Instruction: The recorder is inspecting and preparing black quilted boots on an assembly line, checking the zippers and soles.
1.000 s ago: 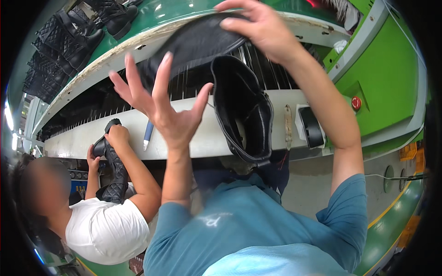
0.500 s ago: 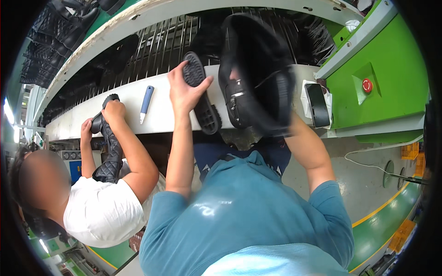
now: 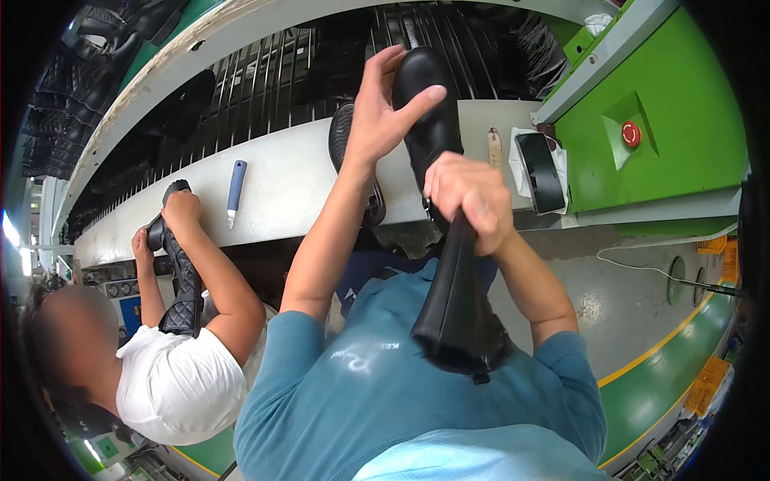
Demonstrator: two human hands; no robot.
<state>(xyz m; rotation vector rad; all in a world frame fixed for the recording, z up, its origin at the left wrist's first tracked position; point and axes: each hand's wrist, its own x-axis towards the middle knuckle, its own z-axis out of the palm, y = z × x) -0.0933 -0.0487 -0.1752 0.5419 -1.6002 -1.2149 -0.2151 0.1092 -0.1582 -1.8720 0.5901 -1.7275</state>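
Here, the right hand (image 3: pixel 473 196) is wrapped tight around the leg of a tall black boot (image 3: pixel 459 280). The boot's toe points away over the white tabletop (image 3: pixel 281 164), and its open top hangs by the blue shirt (image 3: pixel 321 393). The left hand (image 3: pixel 387 120) is spread wide at the toe; I cannot tell if it touches. This looks like a holding step, and a firm left grip would need curled fingers. The left forearm (image 3: pixel 325 240) partly hides a black shoe sole (image 3: pixel 341 136). A blue-handled knife (image 3: pixel 237 188) lies left, a phone (image 3: pixel 541 172) right.
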